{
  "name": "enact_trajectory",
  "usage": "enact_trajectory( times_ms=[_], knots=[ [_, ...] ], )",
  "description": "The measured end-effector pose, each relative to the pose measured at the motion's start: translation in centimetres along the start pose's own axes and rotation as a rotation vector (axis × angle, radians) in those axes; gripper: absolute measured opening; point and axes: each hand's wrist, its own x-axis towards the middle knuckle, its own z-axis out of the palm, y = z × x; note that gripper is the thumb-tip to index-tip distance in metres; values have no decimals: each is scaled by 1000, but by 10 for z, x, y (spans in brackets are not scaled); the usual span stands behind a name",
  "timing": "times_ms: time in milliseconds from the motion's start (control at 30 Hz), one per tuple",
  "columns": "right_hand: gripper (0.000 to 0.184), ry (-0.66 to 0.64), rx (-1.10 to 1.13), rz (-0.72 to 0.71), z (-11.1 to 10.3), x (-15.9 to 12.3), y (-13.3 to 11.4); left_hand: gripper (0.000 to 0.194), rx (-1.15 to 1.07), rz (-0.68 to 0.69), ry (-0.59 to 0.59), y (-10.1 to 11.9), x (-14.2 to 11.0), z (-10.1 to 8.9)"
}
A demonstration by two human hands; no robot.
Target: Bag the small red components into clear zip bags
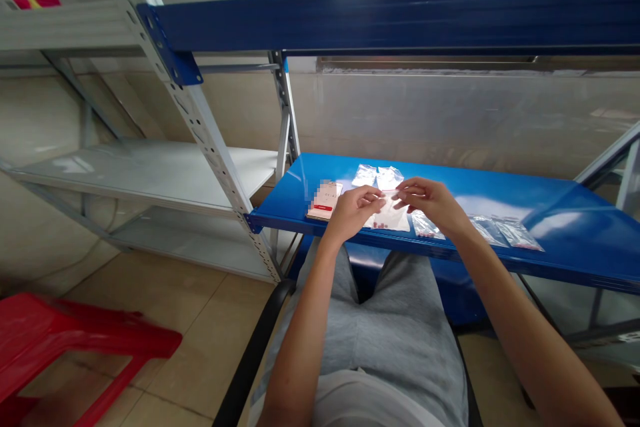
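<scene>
I sit facing a blue shelf board. My left hand and my right hand meet over it, both pinching the top edge of a small clear plastic bag with small red pieces inside. Two more clear bags lie just beyond my hands. A small white box with a red stripe rests left of my left hand. Several filled clear bags lie in a row right of my right wrist.
A blue beam crosses overhead. A grey metal rack with white shelves stands to the left, its upright post near the blue board's corner. A red plastic stool sits on the tiled floor at lower left.
</scene>
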Motion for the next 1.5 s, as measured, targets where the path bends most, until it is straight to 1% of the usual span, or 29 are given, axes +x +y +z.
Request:
enact_trajectory(
  times_ms=[133, 267, 400, 500, 600, 667, 833, 933, 1000, 1067, 1167, 1333, 1400, 1500],
  knots=[
    [41, 10, -23, 11, 0, 3, 7, 25, 28, 3, 44, -4, 1, 3],
    [47, -23, -26, 6, -3, 3, 7, 25, 54, 13, 90, -4, 1, 3],
    [50, -96, -17, 38, -4, 2, 7, 25, 64, 35, 105, -1, 1, 2],
    [48, -168, -37, 77, -2, 3, 14, 24, 96, 62, 88, 3, 0, 4],
    [44, -243, -53, 96, -1, 4, 22, 21, 160, 55, 87, 5, -1, 6],
    [42, -253, -47, 99, -1, 5, 24, 21, 195, 43, 97, 5, -1, 7],
    [38, -193, -40, 66, -7, 3, 16, 26, 238, 20, 119, -1, -1, 5],
    [36, -171, -64, 4, -8, 1, 7, 26, 226, 5, 118, -4, 0, 3],
    [35, -133, -99, -54, -8, -1, 1, 25, 210, 3, 121, -6, 1, 3],
    [35, -90, -136, -100, -7, -3, -6, 24, 177, -5, 120, -8, 2, 3],
    [37, -65, -170, -120, -6, -6, -14, 25, 100, -41, 112, -11, 3, 3],
    [35, -47, -156, -138, -5, -6, -15, 33, -6, -74, 93, -17, 4, 0],
    [34, -6, -108, -140, -6, -5, -12, 35, -4, -106, 65, -21, 4, -4],
    [32, 56, -24, -120, -6, -5, -10, 37, 43, -171, -41, -27, 3, -8]
  ],
)
